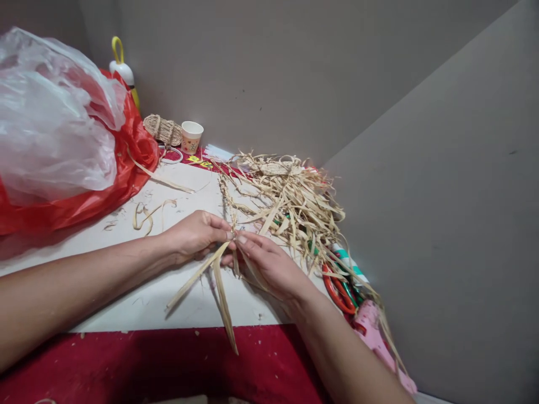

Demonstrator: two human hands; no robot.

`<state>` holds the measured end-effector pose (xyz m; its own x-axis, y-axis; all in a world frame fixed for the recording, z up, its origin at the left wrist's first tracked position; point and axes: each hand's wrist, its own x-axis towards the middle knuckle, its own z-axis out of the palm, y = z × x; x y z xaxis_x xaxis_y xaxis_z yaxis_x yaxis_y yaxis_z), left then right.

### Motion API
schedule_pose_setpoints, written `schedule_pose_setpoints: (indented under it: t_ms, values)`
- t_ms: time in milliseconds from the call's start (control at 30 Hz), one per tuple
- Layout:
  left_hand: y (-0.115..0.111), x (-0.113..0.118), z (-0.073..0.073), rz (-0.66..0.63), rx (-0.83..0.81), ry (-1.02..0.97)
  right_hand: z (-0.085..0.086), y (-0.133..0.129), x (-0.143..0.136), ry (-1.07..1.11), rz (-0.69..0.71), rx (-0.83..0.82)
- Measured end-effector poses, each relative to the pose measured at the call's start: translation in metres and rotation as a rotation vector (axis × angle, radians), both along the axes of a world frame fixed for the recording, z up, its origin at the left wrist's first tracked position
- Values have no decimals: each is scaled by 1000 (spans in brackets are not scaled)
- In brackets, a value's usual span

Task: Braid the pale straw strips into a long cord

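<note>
My left hand [202, 235] and my right hand [265, 258] meet over the white board [189, 303], each closed in a pinch on dry straw strips [221, 286]. Loose ends of the strips hang down toward me from between the fingers. A thin twisted straw braid [225, 193] runs from the pinched spot away from me across the board. Just beyond my right hand lies a tangled heap of dry straw [295, 196]. The fingertips overlap, so the exact join of the strips is hidden.
At left bulges a red plastic bag [138, 132] with a clear bag [63, 123] on it. Behind stand a coil of rope [162, 130] and a paper cup [192, 137]. Red-handled scissors [337, 289] and a pink glue gun [374, 331] lie right, beside the grey wall [442, 224].
</note>
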<state>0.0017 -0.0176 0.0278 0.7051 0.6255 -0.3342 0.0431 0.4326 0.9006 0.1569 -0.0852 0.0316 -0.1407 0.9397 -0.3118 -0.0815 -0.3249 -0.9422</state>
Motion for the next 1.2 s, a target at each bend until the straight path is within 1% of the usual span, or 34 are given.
schedule_pose_setpoints:
  t_ms: [67,100,200,300,400,500,667,800,867,933,1067,1133,1200]
  values:
    - [0,0,-1,9,27,6,-5,1,-4,122,71,-78]
    - [0,0,-2,24,40,17,-6,1,-4,147,90,-118]
    - [1,0,-4,34,66,34,-6,0,-1,142,105,-204]
    - [2,-1,-4,-35,86,2,-7,1,2,93,115,-220]
    - [4,-3,-2,-115,167,2,-8,2,1,113,129,-244]
    - [6,-6,2,-172,293,63,-8,2,-4,96,90,-226]
    - [5,-11,13,-184,500,227,-14,1,-10,-48,-19,-137]
    - [3,-13,22,-265,671,317,-18,-1,-14,-84,-88,-85]
    - [2,-12,24,-294,647,337,-19,-2,-17,-77,-107,-72]
    - [1,-10,23,-310,536,339,-18,-3,-19,-51,-119,-79]
    - [-9,-6,15,-317,300,294,-17,-4,-20,83,-128,-152]
    - [-16,-5,11,-288,268,297,-17,-5,-20,143,-121,-182]
    - [-22,-4,9,-256,297,325,-17,-5,-20,167,-116,-187]
